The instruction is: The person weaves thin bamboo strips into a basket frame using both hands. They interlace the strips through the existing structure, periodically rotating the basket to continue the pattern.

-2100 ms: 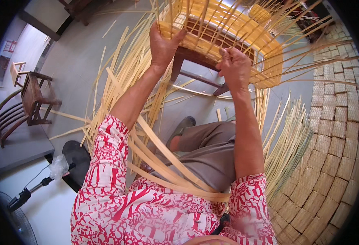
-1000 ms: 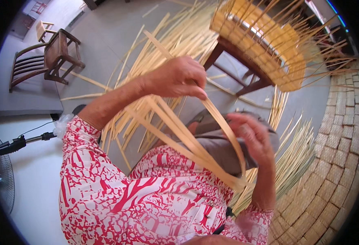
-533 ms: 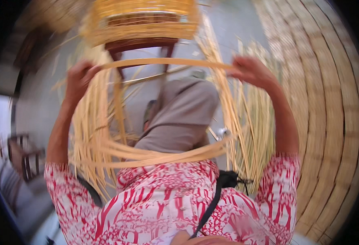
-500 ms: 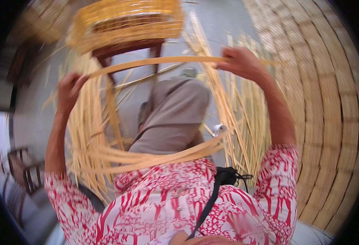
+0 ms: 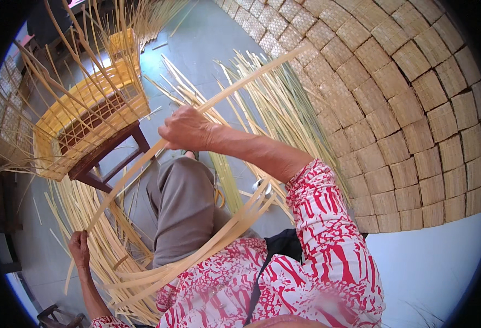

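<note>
A long flat bamboo strip [image 5: 123,188] runs slantwise across the view, held in both hands. My left hand [image 5: 79,249], low at the left, is closed on it near its lower end. My right hand [image 5: 188,129], above my knee, grips it farther along, and its free end reaches up to the right. More pale strips [image 5: 207,247] lie curved across my lap. Ahead on the left, a half-woven yellow basket [image 5: 134,101] with upright stakes rests on a dark wooden stool [image 5: 123,147].
Bundles of loose strips [image 5: 276,93] lie on the grey floor to the right. Others [image 5: 101,218] lie beside my left leg. Stacked woven pieces [image 5: 383,109] form a wall-like pile at the far right. A small roundish white thing [image 5: 262,187] sits by my lap.
The strip has gone from nearly level to a steep slant. My left hand is lower, my right hand nearer the middle. The view has turned, bringing the basket's stakes into sight.
</note>
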The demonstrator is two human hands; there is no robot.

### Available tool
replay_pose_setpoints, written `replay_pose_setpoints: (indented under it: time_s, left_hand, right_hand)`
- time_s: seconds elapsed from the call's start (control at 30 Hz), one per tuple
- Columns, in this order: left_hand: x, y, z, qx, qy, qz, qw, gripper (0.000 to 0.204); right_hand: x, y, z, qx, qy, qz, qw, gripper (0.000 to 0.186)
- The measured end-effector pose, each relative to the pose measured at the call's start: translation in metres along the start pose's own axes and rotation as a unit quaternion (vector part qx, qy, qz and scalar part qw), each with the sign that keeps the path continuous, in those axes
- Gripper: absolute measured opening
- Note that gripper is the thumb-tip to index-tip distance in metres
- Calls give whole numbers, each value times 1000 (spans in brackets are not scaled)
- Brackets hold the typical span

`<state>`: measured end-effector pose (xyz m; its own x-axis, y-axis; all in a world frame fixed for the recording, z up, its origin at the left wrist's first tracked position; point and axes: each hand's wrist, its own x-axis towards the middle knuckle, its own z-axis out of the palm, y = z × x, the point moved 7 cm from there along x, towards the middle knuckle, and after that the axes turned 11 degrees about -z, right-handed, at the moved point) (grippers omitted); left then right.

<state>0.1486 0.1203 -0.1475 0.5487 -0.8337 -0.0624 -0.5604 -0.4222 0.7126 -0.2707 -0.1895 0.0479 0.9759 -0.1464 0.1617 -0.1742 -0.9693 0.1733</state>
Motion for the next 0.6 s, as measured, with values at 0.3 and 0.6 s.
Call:
replay_pose_setpoints:
  time_s: [0.3, 0.6]
  left_hand:
    - [-23, -91, -13, 108, 15, -82, 991, 41]
    - [-100, -171, -26, 221, 65, -182, 956, 43]
  right_hand:
    - [15, -5, 7, -66, 149, -50, 985, 14]
    - [43, -35, -29, -116, 170, -68, 976, 12]
